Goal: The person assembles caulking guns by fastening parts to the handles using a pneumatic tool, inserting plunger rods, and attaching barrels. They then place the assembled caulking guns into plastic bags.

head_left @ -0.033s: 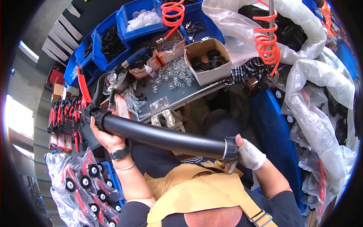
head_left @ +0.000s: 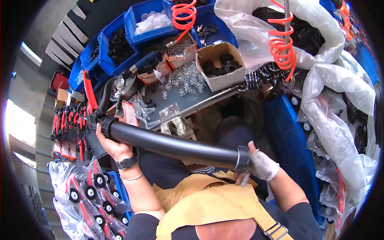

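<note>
Fitting end collars, we judge: our left hand [head_left: 114, 145] clasps the black tube [head_left: 172, 145] under its ribbed collar [head_left: 106, 125]; our gloved right hand [head_left: 262, 165] pinches the end ring [head_left: 243, 159]. Next: seating that ring squarely.

Bright, even daylight, blown-out window glare at left edge; strong fisheye bending, dark vignette corners, mostly sharp.

grey workbench [head_left: 200, 102] | metal springs [head_left: 188, 80] | cardboard box [head_left: 220, 66] | blue bins [head_left: 150, 22] | probably screws [head_left: 142, 110]
</note>
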`<state>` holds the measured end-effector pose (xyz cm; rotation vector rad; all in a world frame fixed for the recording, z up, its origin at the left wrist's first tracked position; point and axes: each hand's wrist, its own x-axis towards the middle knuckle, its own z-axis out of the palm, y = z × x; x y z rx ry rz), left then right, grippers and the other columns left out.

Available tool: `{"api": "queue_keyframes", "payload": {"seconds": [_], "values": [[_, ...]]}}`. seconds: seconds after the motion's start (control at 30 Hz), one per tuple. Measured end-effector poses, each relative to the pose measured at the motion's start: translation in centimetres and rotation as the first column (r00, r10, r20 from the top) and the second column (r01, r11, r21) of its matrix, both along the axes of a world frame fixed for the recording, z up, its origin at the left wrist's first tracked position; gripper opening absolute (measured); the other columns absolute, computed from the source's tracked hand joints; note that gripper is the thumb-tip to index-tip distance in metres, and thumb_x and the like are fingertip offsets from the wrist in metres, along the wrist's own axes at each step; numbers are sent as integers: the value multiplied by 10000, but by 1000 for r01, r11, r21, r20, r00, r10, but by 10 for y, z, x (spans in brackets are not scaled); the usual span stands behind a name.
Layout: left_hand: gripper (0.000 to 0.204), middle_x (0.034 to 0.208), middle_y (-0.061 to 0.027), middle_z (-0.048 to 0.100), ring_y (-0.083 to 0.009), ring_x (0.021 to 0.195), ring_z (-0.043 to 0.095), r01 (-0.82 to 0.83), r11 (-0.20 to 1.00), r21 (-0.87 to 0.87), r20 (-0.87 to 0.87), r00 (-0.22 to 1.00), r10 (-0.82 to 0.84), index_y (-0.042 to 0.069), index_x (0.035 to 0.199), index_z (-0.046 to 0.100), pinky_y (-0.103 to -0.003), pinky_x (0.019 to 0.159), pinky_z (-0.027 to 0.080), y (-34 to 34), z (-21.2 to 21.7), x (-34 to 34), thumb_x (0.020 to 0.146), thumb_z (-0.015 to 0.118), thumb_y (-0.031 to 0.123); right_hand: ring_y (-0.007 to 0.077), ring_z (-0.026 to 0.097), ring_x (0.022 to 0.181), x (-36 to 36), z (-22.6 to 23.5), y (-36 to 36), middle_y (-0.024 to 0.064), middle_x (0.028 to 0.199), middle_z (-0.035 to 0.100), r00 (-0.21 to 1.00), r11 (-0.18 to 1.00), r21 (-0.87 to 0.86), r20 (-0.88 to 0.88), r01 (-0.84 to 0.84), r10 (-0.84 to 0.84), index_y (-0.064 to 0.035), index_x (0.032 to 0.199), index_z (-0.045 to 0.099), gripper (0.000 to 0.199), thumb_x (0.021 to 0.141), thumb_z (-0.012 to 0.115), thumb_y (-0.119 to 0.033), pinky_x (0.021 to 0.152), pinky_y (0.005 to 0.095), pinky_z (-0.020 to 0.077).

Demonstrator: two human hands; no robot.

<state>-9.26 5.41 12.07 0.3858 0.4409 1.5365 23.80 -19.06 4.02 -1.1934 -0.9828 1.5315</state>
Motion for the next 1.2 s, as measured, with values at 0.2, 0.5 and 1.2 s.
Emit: {"api": "queue_keyframes", "payload": {"seconds": [0.2, 0.5, 1.2], "values": [[363, 848, -142, 620, -284, 739, 603, -106, 991, -80, -165, 982, 92, 17, 978, 566, -406, 715, 527, 10, 14, 7, 801, 622, 329, 409, 521, 1068, -7, -3, 46, 230, 1287, 397, 408, 108, 931, 255, -349, -877, -158, 1259, 448, 597, 811, 593, -525, 839, 442, 471], [546, 997, -209, 577, -292, 891, 604, 180, 872, 456, -268, 962, -59, -78, 1146, 470, -382, 787, 506, -23, 66, 55, 843, 533, 372, 208, 545, 656, -62, -54, 81, 57, 777, 545, 781, 913, -348, -501, 214, -373, -112, 888, 570, 209, 866, 469, -294, 431, 404, 433], [714, 960, -268, 588, -390, 910, 588, 908, 405, -106, -885, -271, 377, -16, 1239, 402, -411, 824, 470, -64, 77, 109, 649, 659, 293, 141, 587, 777, -13, 29, 119, 67, 903, 623, 705, 778, 279, -329, -563, 628, -42, 1148, 555, 435, 764, 713, -171, 679, 283, 487]]}}
